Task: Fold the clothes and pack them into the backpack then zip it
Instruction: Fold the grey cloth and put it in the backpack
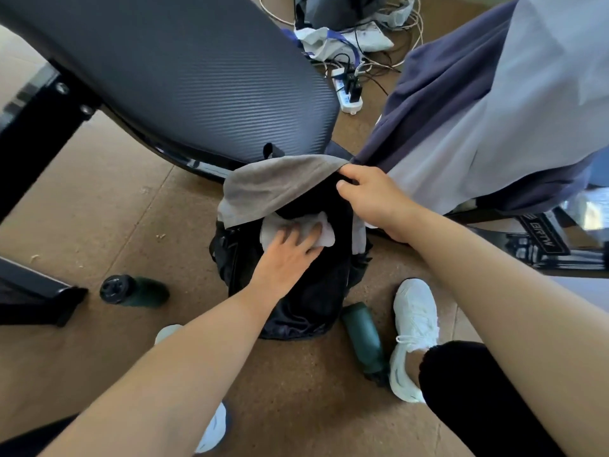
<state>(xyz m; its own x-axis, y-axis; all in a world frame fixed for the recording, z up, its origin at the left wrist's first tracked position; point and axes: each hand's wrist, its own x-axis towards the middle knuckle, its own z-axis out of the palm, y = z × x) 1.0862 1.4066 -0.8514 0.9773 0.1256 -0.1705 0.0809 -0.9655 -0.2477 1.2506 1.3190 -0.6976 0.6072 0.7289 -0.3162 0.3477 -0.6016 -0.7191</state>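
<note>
A black backpack (296, 301) stands open on the brown floor at the centre. A grey flap of fabric (276, 183) is lifted over its mouth, and my right hand (369, 199) pinches that flap's right edge. My left hand (286, 255) presses with straight fingers on a light grey folded cloth (296, 227) inside the opening. Up on the right, a navy and pale lavender garment (478, 103) hangs over a bench.
A dark padded bench (184, 70) slants across the upper left. Two dark green bottles lie on the floor, one left (135, 290) and one right (364, 338) of the backpack. My white shoes (415, 334) stand nearby. A power strip (349, 90) with cables sits behind.
</note>
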